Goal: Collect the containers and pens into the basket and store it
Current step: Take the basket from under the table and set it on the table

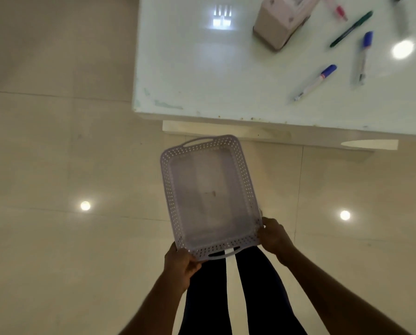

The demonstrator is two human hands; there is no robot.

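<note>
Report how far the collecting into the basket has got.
Nothing is collected yet: the basket looks empty. In hand: left hand and right hand grip its near corners above the floor, short of the table. Left: the pink container, green pen, two blue-capped markers, red-tipped marker, then storing.
</note>
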